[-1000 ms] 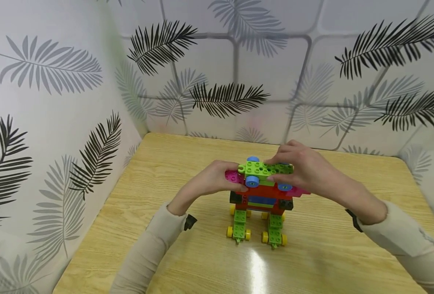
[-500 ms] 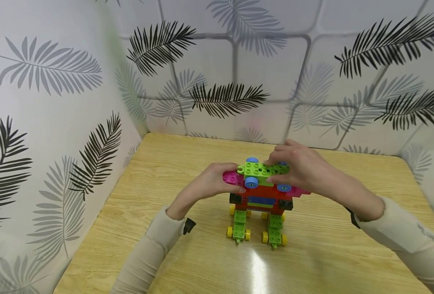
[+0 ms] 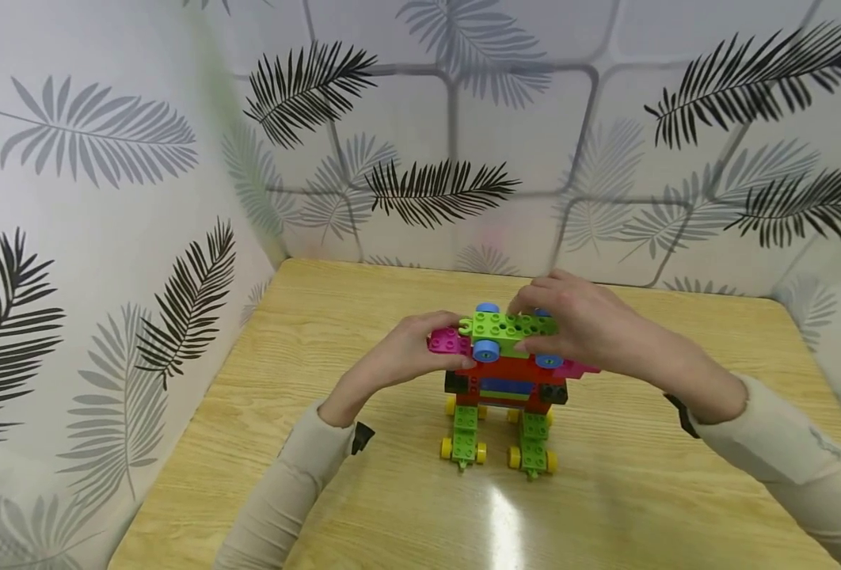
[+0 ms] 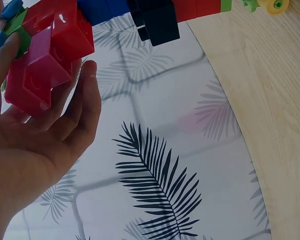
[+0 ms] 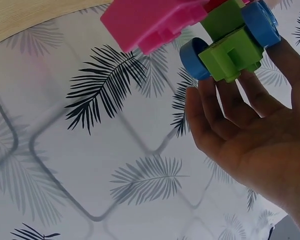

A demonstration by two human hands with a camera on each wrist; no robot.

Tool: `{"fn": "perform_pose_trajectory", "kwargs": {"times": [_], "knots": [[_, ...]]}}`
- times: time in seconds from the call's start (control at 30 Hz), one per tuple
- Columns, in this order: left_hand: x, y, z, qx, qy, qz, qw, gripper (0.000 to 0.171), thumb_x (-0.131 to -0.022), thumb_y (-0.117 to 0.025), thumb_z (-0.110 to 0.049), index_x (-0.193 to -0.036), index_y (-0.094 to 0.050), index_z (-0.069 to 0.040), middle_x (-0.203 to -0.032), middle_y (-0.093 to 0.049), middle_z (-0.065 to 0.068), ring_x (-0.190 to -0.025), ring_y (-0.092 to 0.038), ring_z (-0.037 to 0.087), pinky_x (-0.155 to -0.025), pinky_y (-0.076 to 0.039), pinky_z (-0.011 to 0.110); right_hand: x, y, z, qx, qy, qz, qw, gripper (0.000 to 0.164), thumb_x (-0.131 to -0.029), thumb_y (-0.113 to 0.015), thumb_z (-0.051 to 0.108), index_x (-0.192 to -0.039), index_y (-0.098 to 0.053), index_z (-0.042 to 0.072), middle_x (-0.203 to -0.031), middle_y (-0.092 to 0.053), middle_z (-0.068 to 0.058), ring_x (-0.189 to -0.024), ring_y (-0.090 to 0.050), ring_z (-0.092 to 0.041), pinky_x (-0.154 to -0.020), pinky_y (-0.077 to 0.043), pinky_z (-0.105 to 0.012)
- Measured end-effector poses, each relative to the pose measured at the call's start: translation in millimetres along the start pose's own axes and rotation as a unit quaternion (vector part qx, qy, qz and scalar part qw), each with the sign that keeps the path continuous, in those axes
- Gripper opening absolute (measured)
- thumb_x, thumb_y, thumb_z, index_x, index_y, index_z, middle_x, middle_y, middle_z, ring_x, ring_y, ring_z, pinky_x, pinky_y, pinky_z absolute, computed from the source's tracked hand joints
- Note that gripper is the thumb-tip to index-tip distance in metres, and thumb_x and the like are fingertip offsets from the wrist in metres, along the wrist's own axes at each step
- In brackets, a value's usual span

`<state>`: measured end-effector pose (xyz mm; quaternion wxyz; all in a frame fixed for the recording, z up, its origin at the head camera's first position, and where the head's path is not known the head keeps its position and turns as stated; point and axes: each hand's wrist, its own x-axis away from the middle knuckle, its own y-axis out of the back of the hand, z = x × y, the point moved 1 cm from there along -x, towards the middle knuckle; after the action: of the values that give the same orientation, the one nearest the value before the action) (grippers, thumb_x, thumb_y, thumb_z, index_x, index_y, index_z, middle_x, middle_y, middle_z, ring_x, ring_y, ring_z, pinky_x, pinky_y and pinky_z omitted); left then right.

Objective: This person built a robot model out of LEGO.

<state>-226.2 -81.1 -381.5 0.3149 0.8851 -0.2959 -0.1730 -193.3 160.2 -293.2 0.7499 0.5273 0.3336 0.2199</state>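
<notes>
A toy figure of building bricks stands on the table in the head view. Its two green legs [image 3: 533, 443] run on yellow wheels, below a red body [image 3: 509, 370] with a blue middle [image 3: 506, 387] and black bricks [image 3: 554, 393] at the sides. On top lies a green wheeled base [image 3: 495, 328] with blue wheels [image 3: 486, 351]. My left hand [image 3: 408, 352] grips the pink brick [image 3: 449, 341] jutting out on the left, fingers behind and thumb in front. From the right, my right hand [image 3: 591, 323] pinches the green base between thumb and fingers. Another pink brick [image 5: 152, 22] sticks out below it.
The wooden table [image 3: 306, 301] meets a wall [image 3: 420, 229] with leaf patterns at the back and another at the left. Both forearms in pale sleeves [image 3: 285, 483] reach in from the front. Light glares off the table [image 3: 504, 526] in front of the figure.
Both hands have shifted very slightly left, along with the green base and the left pink brick. The figure's legs stay in place.
</notes>
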Motion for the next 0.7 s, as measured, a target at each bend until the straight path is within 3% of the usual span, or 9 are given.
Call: {"fn": "perform_pose_trajectory", "kwargs": {"times": [0.2,0.37,0.47,0.57,0.63,0.7], "knots": [[4.0,6.8,3.6,0.011,0.001,-0.015,0.9998,0.052,-0.090,-0.067,-0.037,-0.136,-0.055,-0.014,-0.124,-0.061,0.003,-0.103,-0.056,0.014,-0.081,-0.052,0.030,4.2,1.5,-1.0,-0.030,-0.040,0.024,0.998,0.034,-0.088,-0.071,0.033,-0.112,-0.067,0.010,-0.107,-0.066,-0.001,-0.097,-0.056,-0.021,-0.077,-0.050,-0.040],[9.6,16.2,6.1,0.005,-0.016,-0.033,0.9993,0.046,-0.094,-0.063,-0.032,-0.135,-0.055,-0.012,-0.122,-0.062,0.003,-0.108,-0.056,0.015,-0.084,-0.051,0.032,14.7,5.7,-5.7,-0.063,-0.089,-0.002,0.994,0.036,-0.096,-0.060,0.035,-0.122,-0.063,0.011,-0.121,-0.062,-0.005,-0.114,-0.052,-0.026,-0.093,-0.045,-0.050],[13.0,21.9,9.4,-0.009,-0.020,-0.068,0.9974,0.047,-0.096,-0.059,-0.036,-0.134,-0.056,-0.010,-0.121,-0.063,0.004,-0.109,-0.058,0.019,-0.085,-0.051,0.035,24.6,6.4,-14.0,-0.080,-0.112,-0.039,0.990,0.036,-0.098,-0.056,0.032,-0.127,-0.060,0.010,-0.127,-0.058,-0.008,-0.123,-0.047,-0.029,-0.100,-0.038,-0.055],[13.8,26.1,14.0,-0.041,-0.014,-0.116,0.9924,0.060,-0.095,-0.048,-0.052,-0.133,-0.056,-0.007,-0.122,-0.063,0.007,-0.110,-0.058,0.024,-0.084,-0.051,0.040,36.1,3.1,-28.4,-0.083,-0.128,-0.078,0.985,0.037,-0.100,-0.053,0.029,-0.130,-0.057,0.008,-0.132,-0.054,-0.012,-0.127,-0.042,-0.033,-0.102,-0.034,-0.058],[13.7,27.6,17.1,-0.073,-0.003,-0.151,0.9858,0.071,-0.091,-0.041,-0.061,-0.134,-0.055,-0.006,-0.124,-0.061,0.010,-0.112,-0.057,0.027,-0.085,-0.051,0.044,43.4,-1.1,-40.5,-0.081,-0.138,-0.100,0.982,0.038,-0.102,-0.050,0.028,-0.132,-0.054,0.006,-0.135,-0.051,-0.017,-0.128,-0.039,-0.037,-0.102,-0.030,-0.060],[13.2,27.8,20.8,-0.103,0.015,-0.183,0.9776,0.071,-0.091,-0.041,-0.061,-0.135,-0.055,-0.007,-0.129,-0.059,0.012,-0.118,-0.053,0.030,-0.090,-0.048,0.048,50.7,-6.3,-53.5,-0.083,-0.151,-0.115,0.978,0.041,-0.103,-0.047,0.028,-0.137,-0.050,0.004,-0.139,-0.046,-0.021,-0.130,-0.035,-0.042,-0.104,-0.026,-0.062]]}}
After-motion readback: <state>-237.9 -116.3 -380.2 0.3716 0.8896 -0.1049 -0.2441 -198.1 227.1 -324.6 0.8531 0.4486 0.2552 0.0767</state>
